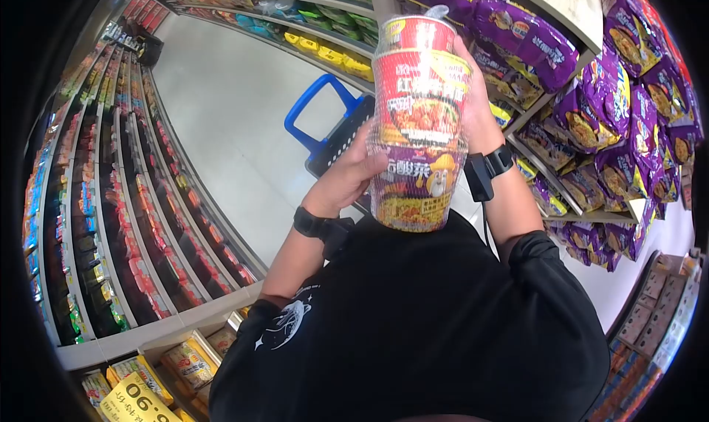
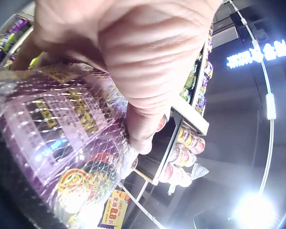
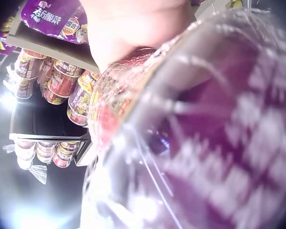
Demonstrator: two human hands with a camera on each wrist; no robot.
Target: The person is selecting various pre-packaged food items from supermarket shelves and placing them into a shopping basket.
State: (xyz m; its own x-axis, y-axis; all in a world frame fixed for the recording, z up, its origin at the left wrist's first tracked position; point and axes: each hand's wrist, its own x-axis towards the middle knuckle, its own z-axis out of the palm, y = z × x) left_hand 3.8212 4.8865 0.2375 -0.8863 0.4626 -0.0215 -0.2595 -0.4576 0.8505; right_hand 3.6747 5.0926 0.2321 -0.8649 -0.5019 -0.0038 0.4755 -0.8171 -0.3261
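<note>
A netted stack of instant noodle cups [image 1: 422,119], red at the top and purple at the bottom, is held upright before the chest. The left hand [image 1: 353,172] grips its lower left side, thumb across the purple cup. Behind the upper right side, the right hand [image 1: 475,82] holds the red part, its fingers mostly hidden. In the left wrist view the left hand [image 2: 143,52] lies over the netted purple cup [image 2: 62,138]. The right wrist view shows the right hand [image 3: 133,28] against the netting, with a blurred purple surface [image 3: 219,133] close up.
A blue-handled basket [image 1: 322,111] is beyond the left hand. Shelves of purple noodle bags [image 1: 591,111] stand at the right, long shelves of packets [image 1: 133,200] at the left. The pale aisle floor [image 1: 221,89] runs between. Netted cups [image 3: 62,81] sit on a rack.
</note>
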